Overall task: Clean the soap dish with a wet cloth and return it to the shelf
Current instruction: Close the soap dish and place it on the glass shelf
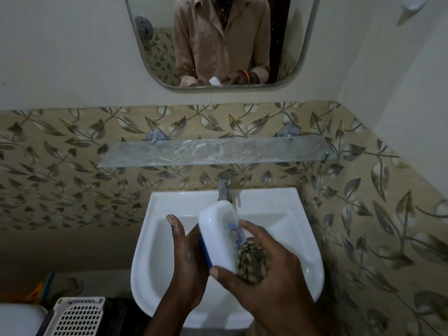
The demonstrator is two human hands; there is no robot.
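Soap dish point(219, 229) held tilted over the sink point(145, 251), just below the tap point(224, 185). Left hand point(186, 258) cupped the dish from beneath. Right hand point(264, 270) gripped a wadded patterned cloth point(252, 260), pressed against the dish's near end. Glass shelf point(213, 151) above, streaked with residue.

Home bathroom, washbasin point(303, 258), mirror point(155, 57), tiled wall point(60, 166)

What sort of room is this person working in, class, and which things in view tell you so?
Most likely a small household bathroom. A white wall-hung basin with a tap sits below a glass shelf and a wall mirror, against leaf-patterned tiles.
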